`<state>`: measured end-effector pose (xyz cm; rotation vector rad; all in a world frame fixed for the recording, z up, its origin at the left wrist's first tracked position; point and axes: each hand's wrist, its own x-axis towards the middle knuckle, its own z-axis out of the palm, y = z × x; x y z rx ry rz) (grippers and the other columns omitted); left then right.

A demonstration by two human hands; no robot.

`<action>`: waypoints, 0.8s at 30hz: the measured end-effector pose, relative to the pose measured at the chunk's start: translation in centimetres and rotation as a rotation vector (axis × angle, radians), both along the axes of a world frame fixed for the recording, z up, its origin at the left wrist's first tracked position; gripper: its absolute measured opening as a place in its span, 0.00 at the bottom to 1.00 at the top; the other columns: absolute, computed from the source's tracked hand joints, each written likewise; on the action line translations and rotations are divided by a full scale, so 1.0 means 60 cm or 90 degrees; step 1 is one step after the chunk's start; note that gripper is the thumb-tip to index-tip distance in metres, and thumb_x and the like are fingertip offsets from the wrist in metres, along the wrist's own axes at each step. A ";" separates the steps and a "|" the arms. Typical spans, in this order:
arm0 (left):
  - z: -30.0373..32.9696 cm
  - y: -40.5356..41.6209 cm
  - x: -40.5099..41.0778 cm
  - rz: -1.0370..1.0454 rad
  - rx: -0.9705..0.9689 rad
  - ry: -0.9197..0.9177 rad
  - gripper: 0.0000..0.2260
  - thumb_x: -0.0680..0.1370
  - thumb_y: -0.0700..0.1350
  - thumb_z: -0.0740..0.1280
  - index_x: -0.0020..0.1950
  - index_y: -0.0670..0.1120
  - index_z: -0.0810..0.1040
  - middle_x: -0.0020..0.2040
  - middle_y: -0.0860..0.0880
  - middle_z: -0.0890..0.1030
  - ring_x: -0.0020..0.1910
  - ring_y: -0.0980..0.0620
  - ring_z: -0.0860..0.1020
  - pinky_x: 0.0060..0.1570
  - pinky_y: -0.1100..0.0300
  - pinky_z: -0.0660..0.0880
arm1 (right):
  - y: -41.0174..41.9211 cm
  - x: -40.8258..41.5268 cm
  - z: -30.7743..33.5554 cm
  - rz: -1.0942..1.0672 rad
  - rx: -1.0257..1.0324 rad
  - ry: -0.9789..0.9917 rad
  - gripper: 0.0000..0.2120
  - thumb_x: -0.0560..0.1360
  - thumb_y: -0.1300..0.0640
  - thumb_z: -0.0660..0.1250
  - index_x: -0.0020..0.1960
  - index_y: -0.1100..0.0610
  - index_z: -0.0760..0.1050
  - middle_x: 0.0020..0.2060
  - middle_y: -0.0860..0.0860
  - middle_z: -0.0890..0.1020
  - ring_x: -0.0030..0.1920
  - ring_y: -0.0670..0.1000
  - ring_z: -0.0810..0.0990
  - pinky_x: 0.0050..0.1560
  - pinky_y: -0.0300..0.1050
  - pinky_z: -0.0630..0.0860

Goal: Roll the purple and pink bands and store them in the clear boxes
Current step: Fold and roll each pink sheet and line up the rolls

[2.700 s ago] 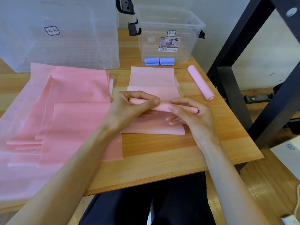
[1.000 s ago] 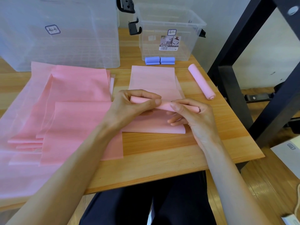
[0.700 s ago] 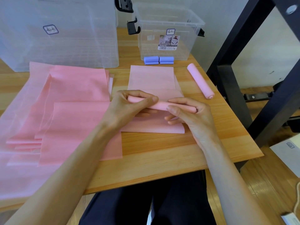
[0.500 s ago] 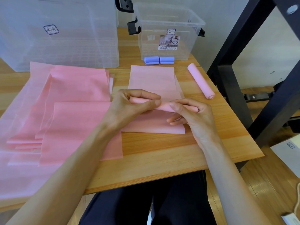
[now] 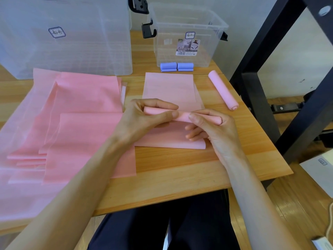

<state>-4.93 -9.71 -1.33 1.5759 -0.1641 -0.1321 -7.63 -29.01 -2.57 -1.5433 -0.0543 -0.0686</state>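
A pink band (image 5: 171, 87) lies flat at the table's middle, partly rolled into a tube (image 5: 182, 116) across its width. My left hand (image 5: 144, 120) grips the tube's left half, thumb in front and fingers over the top. My right hand (image 5: 214, 129) pinches the right half. A finished pink roll (image 5: 223, 92) lies at the right. Two purple rolls (image 5: 176, 66) sit in front of the small clear box (image 5: 189, 38). A large clear box (image 5: 68, 42) stands at the back left.
A pile of flat pink bands (image 5: 75, 123) covers the table's left half and overhangs the near edge. A black metal frame (image 5: 270, 78) rises just off the table's right edge. The wooden table's near edge (image 5: 180, 195) runs above my lap.
Both hands have kept their hold on the tube and stayed in place; the fingers shifted slightly as the tube turned. Nothing else on the table moved.
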 end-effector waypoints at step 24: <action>0.001 0.000 -0.002 0.001 0.001 0.006 0.10 0.66 0.46 0.76 0.45 0.47 0.86 0.40 0.49 0.86 0.39 0.56 0.83 0.42 0.66 0.80 | 0.001 0.000 0.000 -0.009 -0.003 -0.015 0.10 0.70 0.58 0.74 0.49 0.62 0.82 0.39 0.55 0.86 0.34 0.57 0.85 0.34 0.43 0.82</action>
